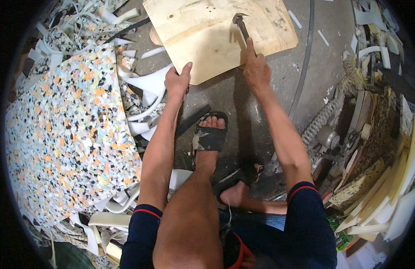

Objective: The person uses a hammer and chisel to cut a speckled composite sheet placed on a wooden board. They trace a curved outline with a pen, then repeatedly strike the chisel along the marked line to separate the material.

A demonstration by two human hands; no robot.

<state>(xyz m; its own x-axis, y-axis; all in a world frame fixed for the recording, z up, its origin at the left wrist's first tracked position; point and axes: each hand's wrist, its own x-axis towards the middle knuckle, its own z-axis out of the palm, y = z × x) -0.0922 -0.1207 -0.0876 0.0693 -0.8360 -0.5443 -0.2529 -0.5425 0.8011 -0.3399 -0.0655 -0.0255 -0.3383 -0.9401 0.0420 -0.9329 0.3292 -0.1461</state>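
The plywood board (pixel 207 49) is set ahead of the body, and its near left corner is gripped by the left hand (pixel 177 81), the thumb pressed along the edge and the other fingers tucked largely out of sight, so how far they are closed beneath cannot be told. The hammer (pixel 241 28) is held over the right part of the board by the right hand (pixel 257 71), whose fingers are wrapped round the handle with the index laid forward along it; whether the board is touched by the metal head cannot be made out. For good control, the corner is best kept pinned firmly, with the thumb well clear of the struck area. The handle is probably better gripped farther back, with the index folded in, if full blows are wanted; for light taps, the present hold should serve. The sandaled foot (pixel 210 134) on the near side of the board is best kept out of the swing, and the white foam scraps (pixel 149 83) left of the board should be prevented from being trapped under its edge.
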